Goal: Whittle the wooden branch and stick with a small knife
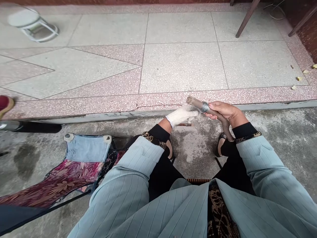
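The stool (pixel 24 17) is blurred at ten o'clock; the left edge cuts off a shoe (pixel 5 105) at nine, the chair (pixel 74 175) at eight, the top edge some legs (pixel 247 18) at two. Whether the left hand (pixel 182 115) holds the wire (pixel 205 107) is unclear.

Jacket (pixel 119 201) pale blue, thin dark pinstripes, long sleeves. Cuff trim (pixel 154 139) black with gold pattern; plain black undersleeves (pixel 159 133) poke out past it. Left hand (pixel 183 115): white knit glove, dark edge at wrist. Right hand (pixel 220 109) bare. Top (pixel 218 208) black, gold swirls. Trousers (pixel 232 170) black. Shoes (pixel 217 149) black, low-cut.
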Demonstrator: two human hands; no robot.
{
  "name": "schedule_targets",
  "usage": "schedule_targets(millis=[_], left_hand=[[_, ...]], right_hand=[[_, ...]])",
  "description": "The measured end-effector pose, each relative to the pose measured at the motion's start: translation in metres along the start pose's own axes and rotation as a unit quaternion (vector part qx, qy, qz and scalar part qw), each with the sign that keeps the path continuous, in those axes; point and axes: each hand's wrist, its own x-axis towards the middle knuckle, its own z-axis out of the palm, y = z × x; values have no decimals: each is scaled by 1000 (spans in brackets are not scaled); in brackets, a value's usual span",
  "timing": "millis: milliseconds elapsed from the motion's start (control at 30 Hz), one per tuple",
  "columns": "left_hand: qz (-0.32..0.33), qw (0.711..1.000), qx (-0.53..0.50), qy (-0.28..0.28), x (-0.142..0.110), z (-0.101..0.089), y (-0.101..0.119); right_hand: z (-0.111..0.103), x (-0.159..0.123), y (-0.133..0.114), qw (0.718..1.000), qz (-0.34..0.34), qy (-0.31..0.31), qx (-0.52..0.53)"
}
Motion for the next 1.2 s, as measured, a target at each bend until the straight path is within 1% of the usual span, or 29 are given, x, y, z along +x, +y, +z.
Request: schedule_targets(millis=[100,267,400,600,700,800,900,933,967,1033,1100,1133,1200], left_hand=[[-5,1000,11,12,0,2,2],[24,999,29,7,2,3,-2],[16,999,34,10,0,5,-1],[26,998,49,24,0,4,-1],[27,997,62,25,2,3,-6],[17,998,54,29,4,2,-10],[10,998,52,22,5,2,-14],[6,998,57,19,5,1,-15],[0,997,69,18,6,0,-17],[-4,994,110,22,8,-2,-19],[10,984,179,22,10,-5,-20],[16,975,219,18,10,-6,-19],[14,954,298,7,8,-7,-14]], right_hand=[[4,-3,-1,1000,-5,7,-24],[14,-1,1,995,-26,65,-71],[18,-1,0,990,-33,110,-81],[23,-1,-4,992,-48,100,-65],[26,3,-3,988,-52,129,-70],[26,6,-2,981,-50,173,-76],[20,3,-3,976,-38,187,-106],[17,0,-4,976,-24,174,-131],[15,-3,-5,976,-3,144,-164],[13,-8,-6,967,48,50,-244],[17,-9,-3,940,94,-39,-325],[20,-7,0,923,108,-63,-363],[30,1,10,888,124,-68,-437]])
